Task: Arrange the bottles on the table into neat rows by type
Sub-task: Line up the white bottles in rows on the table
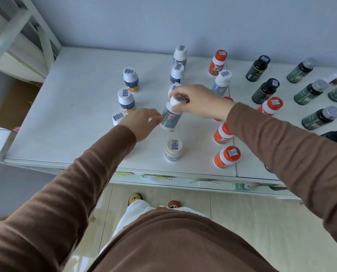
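My right hand [197, 101] grips the white cap of a pale blue-labelled bottle [170, 117] near the middle of the white table [75, 114]. My left hand [142, 122] reaches toward that bottle's side with loosely spread fingers, the fingertips at its label. Behind it stand more white-capped bottles in a line [177, 73], and one white-capped jar [173, 150] stands in front. Three navy-and-orange labelled bottles [126, 101] form a column at the left. Orange bottles [226, 157] stand to the right, partly hidden by my right arm.
Black bottles [265, 91] and dark green bottles with grey caps [309, 92] fill the right side of the table. A white metal frame [44, 38] rises at the far left corner. The table's front edge [163, 174] runs near my body; a wall is behind.
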Demonstrator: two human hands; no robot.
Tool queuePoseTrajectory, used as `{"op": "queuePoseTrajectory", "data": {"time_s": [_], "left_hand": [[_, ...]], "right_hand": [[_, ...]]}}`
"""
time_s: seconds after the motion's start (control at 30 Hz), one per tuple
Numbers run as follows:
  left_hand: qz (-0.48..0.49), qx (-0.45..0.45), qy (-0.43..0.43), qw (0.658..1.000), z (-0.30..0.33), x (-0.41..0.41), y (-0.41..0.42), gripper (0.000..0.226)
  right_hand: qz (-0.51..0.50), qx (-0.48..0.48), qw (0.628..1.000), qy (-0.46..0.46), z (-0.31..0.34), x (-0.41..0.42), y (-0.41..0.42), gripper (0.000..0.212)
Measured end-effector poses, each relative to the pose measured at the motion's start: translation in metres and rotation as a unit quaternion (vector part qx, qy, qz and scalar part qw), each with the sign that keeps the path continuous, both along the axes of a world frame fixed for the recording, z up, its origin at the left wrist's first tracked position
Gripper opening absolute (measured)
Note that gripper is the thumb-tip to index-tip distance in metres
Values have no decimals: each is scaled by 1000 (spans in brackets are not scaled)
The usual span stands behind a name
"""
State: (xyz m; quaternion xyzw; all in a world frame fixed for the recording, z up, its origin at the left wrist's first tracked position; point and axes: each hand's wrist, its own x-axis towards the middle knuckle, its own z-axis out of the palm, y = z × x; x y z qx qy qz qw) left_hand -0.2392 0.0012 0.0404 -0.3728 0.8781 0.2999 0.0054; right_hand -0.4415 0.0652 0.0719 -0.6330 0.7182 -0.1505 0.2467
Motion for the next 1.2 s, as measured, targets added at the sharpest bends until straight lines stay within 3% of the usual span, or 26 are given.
{"op": "queuePoseTrajectory", "data": {"time_s": [0.17,0.37,0.47,0.63,0.8,1.07,1.2], "left_hand": [[47,66,79,994,15,-12,-8,38],[44,87,102,990,14,-15,-12,38],[33,87,99,991,10,-15,-11,35],[10,42,51,998,4,-13,-13,23],[6,12,17,1000,-3,-12,-15,25],[6,-13,2,1000,-9,-15,-18,27],[31,-24,10,999,-9,-23,-28,26]], "right_hand": [[-121,2,978,-169,23,-12,-8,37],[-174,8,954,-245,27,-12,-4,42],[-155,-9,964,-215,21,-11,-2,41],[-42,-35,996,-65,11,-1,11,38],[57,-41,996,64,-16,12,18,44],[94,-9,993,75,-28,10,17,55],[-19,-91,996,1,-9,-11,0,30]]}}
